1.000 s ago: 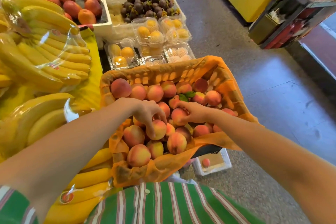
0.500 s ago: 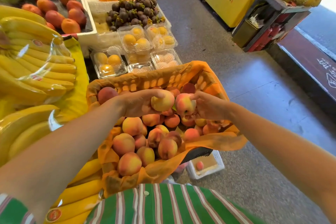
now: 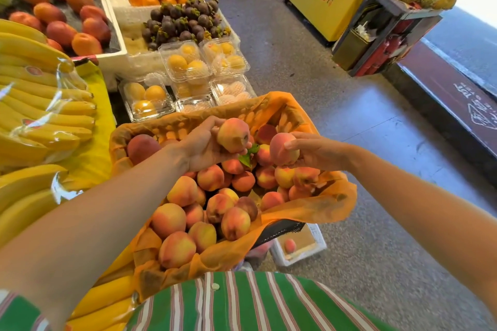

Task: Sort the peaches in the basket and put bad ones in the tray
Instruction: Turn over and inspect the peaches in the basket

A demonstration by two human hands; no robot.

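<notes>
Cradling one peach, left grip looked secure; right grip, fingertip-pinching another peach, might have dropped and bruised it.

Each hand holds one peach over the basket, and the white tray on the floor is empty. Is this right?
Not quite: the head view shows one peach lying in the white tray. The left hand and right hand do each hold a peach over the basket.

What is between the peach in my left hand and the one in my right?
In the head view, the gap between the left-hand peach and the right-hand peach shows a green leaf and peaches lying in the basket beneath.
</notes>
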